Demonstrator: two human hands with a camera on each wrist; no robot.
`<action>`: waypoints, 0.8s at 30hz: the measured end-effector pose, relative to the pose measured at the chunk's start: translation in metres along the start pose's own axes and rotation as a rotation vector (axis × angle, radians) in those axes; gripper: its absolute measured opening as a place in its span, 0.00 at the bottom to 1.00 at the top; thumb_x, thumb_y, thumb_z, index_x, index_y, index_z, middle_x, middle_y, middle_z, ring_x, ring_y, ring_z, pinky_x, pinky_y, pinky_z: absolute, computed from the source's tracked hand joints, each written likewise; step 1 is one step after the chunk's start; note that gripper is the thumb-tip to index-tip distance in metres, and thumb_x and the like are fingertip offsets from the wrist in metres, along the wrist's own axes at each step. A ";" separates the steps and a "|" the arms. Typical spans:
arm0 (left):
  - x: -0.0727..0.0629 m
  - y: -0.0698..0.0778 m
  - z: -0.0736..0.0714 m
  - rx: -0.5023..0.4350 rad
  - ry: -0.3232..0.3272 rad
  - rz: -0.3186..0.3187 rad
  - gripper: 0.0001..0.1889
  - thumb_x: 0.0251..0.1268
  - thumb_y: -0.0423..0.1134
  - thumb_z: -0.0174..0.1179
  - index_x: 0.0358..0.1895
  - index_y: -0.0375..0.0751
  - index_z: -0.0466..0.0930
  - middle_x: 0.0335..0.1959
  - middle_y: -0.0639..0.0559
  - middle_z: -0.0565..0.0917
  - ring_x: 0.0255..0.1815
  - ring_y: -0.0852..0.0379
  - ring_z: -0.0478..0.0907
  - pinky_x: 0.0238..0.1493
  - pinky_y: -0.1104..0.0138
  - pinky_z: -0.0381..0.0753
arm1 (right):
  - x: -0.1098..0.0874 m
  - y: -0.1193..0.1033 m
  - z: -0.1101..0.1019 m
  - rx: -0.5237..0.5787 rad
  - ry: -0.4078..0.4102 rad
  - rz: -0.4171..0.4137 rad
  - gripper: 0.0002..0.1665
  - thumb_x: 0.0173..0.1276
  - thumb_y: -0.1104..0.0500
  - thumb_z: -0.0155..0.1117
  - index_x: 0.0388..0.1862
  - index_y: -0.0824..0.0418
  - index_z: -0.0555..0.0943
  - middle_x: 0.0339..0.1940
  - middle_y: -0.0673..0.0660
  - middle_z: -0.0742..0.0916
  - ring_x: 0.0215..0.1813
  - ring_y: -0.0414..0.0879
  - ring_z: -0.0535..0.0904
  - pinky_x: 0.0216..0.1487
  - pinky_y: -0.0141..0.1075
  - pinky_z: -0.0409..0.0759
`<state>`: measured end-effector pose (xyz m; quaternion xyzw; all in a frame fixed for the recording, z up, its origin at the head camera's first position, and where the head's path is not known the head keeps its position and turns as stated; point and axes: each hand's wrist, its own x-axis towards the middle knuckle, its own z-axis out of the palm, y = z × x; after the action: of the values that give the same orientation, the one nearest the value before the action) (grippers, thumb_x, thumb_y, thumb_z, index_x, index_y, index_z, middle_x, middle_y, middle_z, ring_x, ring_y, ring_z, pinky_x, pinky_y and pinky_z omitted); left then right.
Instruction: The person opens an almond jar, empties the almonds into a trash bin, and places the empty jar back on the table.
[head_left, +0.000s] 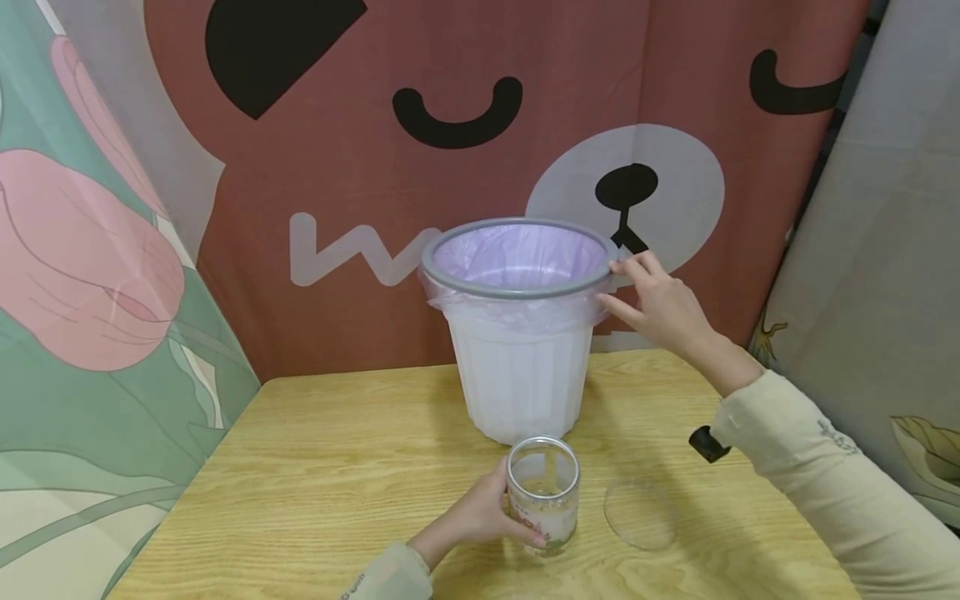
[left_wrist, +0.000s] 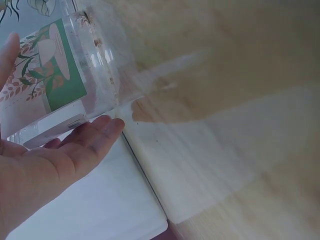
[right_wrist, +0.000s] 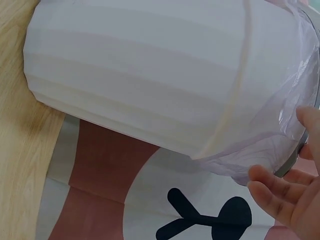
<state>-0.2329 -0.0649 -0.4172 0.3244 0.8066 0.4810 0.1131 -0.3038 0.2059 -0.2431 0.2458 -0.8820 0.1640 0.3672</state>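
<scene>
A white ribbed trash bin (head_left: 517, 375) with a grey rim stands upright on the table, lined with a thin purple bag (head_left: 517, 250) folded over its edge. At the bin's right side, my right hand (head_left: 660, 304) pinches the rim, its fingertips on the bag's fold in the right wrist view. In front of the bin, my left hand (head_left: 483, 517) holds a clear, lidless jar (head_left: 547, 525) around its left side. The jar carries a printed label (left_wrist: 45, 70) with leaves, and brown specks cling to its inner wall. A clear round lid (head_left: 641, 514) lies to its right.
The wood-grain table (head_left: 330, 467) ends behind the bin against a brown curtain (head_left: 360, 325) with a printed bear face. A flowered curtain (head_left: 90, 275) hangs on the left and a grey one (head_left: 885, 250) on the right. A small black object (head_left: 708, 443) shows at the right cuff.
</scene>
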 end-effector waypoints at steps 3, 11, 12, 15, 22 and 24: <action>-0.001 0.000 -0.001 0.011 -0.001 -0.014 0.50 0.31 0.37 0.75 0.63 0.42 0.54 0.56 0.49 0.71 0.55 0.49 0.68 0.56 0.56 0.64 | 0.000 -0.001 0.000 -0.017 -0.008 -0.005 0.26 0.58 0.56 0.64 0.52 0.67 0.70 0.45 0.63 0.72 0.10 0.38 0.55 0.11 0.34 0.61; 0.000 -0.001 -0.007 0.138 -0.005 -0.030 0.48 0.26 0.29 0.74 0.61 0.39 0.58 0.55 0.47 0.71 0.54 0.49 0.69 0.54 0.61 0.67 | -0.004 -0.001 0.001 -0.020 -0.030 0.000 0.29 0.58 0.55 0.64 0.55 0.68 0.68 0.51 0.65 0.70 0.10 0.42 0.58 0.12 0.34 0.61; 0.000 -0.001 -0.008 0.160 -0.006 -0.035 0.48 0.27 0.28 0.74 0.60 0.38 0.58 0.55 0.46 0.71 0.55 0.49 0.68 0.54 0.61 0.68 | -0.004 -0.001 0.001 -0.019 -0.027 -0.002 0.29 0.58 0.55 0.63 0.55 0.69 0.68 0.52 0.65 0.70 0.10 0.42 0.59 0.12 0.34 0.61; -0.001 0.001 -0.011 0.225 -0.017 -0.055 0.44 0.31 0.26 0.71 0.59 0.37 0.60 0.55 0.45 0.71 0.56 0.49 0.68 0.54 0.61 0.68 | -0.006 -0.001 0.002 -0.017 -0.027 0.003 0.31 0.59 0.54 0.63 0.57 0.68 0.68 0.55 0.65 0.69 0.12 0.41 0.63 0.13 0.34 0.63; -0.004 0.004 -0.018 0.337 -0.021 -0.085 0.29 0.47 0.26 0.63 0.57 0.35 0.66 0.51 0.43 0.75 0.54 0.46 0.70 0.53 0.58 0.69 | -0.017 -0.003 0.000 -0.029 -0.053 0.017 0.34 0.59 0.53 0.63 0.61 0.64 0.65 0.54 0.65 0.70 0.16 0.41 0.67 0.12 0.33 0.63; -0.005 0.005 -0.021 0.348 -0.016 -0.102 0.23 0.53 0.30 0.60 0.54 0.36 0.70 0.50 0.44 0.76 0.53 0.46 0.70 0.52 0.56 0.70 | -0.021 -0.004 0.000 -0.033 -0.044 0.009 0.32 0.59 0.54 0.63 0.60 0.64 0.66 0.50 0.64 0.72 0.16 0.41 0.66 0.12 0.33 0.63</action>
<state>-0.2375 -0.0806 -0.4031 0.3014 0.8922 0.3252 0.0860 -0.2890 0.2092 -0.2580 0.2390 -0.8936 0.1456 0.3509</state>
